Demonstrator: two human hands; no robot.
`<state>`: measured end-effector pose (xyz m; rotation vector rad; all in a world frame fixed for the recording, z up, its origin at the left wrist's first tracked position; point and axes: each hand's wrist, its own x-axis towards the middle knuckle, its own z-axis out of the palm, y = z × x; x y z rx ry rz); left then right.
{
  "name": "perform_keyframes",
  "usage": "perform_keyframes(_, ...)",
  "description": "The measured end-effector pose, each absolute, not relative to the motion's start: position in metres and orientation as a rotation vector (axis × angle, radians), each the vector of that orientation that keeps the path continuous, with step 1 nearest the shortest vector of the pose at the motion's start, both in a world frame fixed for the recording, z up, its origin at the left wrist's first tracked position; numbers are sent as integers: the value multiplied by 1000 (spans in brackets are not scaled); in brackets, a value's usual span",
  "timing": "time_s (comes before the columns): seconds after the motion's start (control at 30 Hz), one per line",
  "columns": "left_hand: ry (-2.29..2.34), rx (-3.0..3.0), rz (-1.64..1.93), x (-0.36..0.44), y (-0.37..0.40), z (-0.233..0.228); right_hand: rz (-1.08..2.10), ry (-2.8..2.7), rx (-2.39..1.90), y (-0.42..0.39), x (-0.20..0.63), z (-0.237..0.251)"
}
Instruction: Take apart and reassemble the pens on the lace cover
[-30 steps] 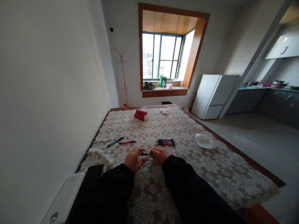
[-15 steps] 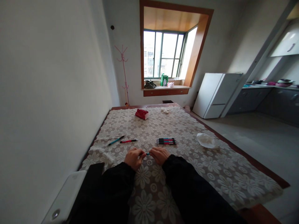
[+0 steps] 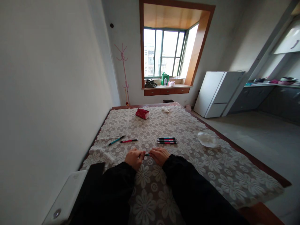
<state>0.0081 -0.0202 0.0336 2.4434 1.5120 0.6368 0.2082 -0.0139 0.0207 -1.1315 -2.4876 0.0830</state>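
Observation:
My left hand (image 3: 134, 158) and my right hand (image 3: 160, 156) meet over the lace tablecloth (image 3: 178, 162), both gripping the ends of one small teal pen (image 3: 146, 154) held level between them. Only a short piece of the pen shows between my fingers. Just beyond my right hand lies a neat row of several pens (image 3: 167, 140), side by side. To the left lie two single pens apart from the row: a teal pen (image 3: 116, 140) and a red pen (image 3: 128, 141).
A red pouch (image 3: 142, 113) sits at the far end of the table, a crumpled white tissue (image 3: 206, 139) at the right. A white appliance (image 3: 64, 200) stands at my near left by the wall. A white fridge (image 3: 217, 93) stands on the floor to the right.
My hands have drawn closer together on the teal pen, so less of it shows. The view has tilted slightly; the pens on the table have not moved.

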Motion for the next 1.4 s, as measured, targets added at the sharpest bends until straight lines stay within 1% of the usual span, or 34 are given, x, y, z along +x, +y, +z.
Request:
perform_keyframes(0.13,1543,2441,593,8,-18,30,109,-2474,-1140,-10,209,19)
perform_keyframes(0.27,1631,2372,575,6,-15,26,107,-2390,-1271,-6,218,21)
perform_keyframes(0.37,1623,2326,648,4,-13,25,106,-2339,-1363,-2,226,23)
perform_keyframes(0.53,1619,2227,789,2,-11,25,85,-2362,-1398,2,233,20)
perform_keyframes(0.73,1652,2210,810,-2,-9,23,147,-2307,-1474,7,236,13)
perform_keyframes(0.9,1725,2141,807,-3,-8,22,178,-2134,-1644,7,236,13)
perform_keyframes(1.13,1698,2165,806,-1,-10,24,146,-2271,-1473,3,233,16)
perform_keyframes(1.3,1694,2162,793,0,-11,26,149,-2084,-1447,1,231,19)
perform_keyframes(1.4,1638,2173,797,1,-12,26,118,-2063,-1331,-3,229,23)
